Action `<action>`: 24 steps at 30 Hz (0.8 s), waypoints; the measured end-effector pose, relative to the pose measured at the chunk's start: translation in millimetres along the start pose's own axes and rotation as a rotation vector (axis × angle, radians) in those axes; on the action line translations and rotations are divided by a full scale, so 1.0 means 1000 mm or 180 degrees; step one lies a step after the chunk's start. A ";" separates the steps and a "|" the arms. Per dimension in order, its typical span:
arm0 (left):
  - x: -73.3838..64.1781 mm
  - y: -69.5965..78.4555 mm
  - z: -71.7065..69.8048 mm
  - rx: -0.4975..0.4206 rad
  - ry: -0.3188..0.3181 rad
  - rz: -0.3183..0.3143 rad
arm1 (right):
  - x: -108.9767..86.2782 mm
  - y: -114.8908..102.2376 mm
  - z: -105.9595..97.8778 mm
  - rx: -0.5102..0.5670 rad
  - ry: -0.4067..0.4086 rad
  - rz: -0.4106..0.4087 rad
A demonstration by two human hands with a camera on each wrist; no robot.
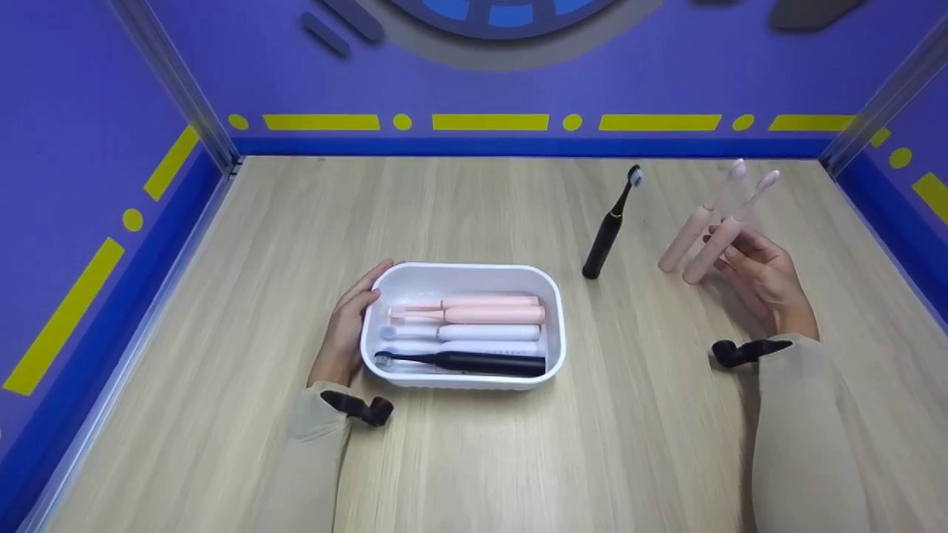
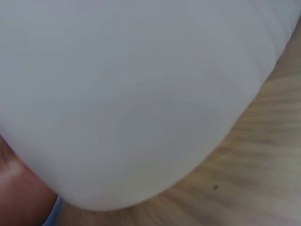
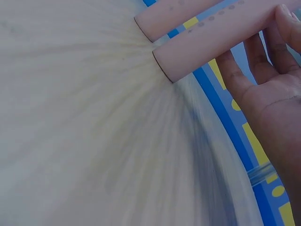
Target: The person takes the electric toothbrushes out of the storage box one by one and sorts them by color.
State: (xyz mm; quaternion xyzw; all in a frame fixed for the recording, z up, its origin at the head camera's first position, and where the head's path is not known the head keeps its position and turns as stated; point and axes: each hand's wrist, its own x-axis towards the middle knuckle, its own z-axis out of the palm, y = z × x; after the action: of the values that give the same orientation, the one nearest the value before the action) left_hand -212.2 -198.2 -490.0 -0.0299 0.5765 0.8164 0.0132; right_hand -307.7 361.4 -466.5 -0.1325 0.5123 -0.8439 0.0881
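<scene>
My left hand [image 1: 346,332] grips the left end of a white plastic bin [image 1: 463,383], thumb at its rim. Inside lie several electric toothbrushes: pink ones [image 1: 495,315], white ones [image 1: 492,333] and a black one [image 1: 492,363] at the near side, heads to the left. In the left wrist view the bin's outer wall [image 2: 141,103] fills most of the picture. Over on the right, my right hand [image 1: 766,277] pinches a pink electric toothbrush [image 1: 717,248] by its handle, brush head up. A second pink toothbrush [image 1: 685,240] stands upright close beside it on the left.
A black electric toothbrush [image 1: 603,244] stands upright on the wooden table [image 1: 459,459] between the bin and the pink pair. Blue-purple panels [image 1: 489,89] with yellow markings wall the table at the back and both sides.
</scene>
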 end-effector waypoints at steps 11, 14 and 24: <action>0.000 0.001 0.000 0.0088 0.0022 -0.0079 | -0.001 0.001 0.000 0.0170 -0.0023 -0.0112; 0.000 0.001 0.000 0.0079 0.0028 -0.0044 | -0.003 0.000 0.002 0.0225 0.0075 -0.0103; -0.001 0.001 0.000 0.0154 0.0021 -0.0020 | -0.009 -0.009 0.006 0.0108 0.0330 -0.0313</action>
State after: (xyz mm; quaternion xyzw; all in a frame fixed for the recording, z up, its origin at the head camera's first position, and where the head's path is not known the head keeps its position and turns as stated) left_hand -211.7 -198.8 -489.3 -0.0341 0.5961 0.8021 0.0146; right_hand -297.0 363.0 -457.1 -0.1121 0.4947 -0.8615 0.0222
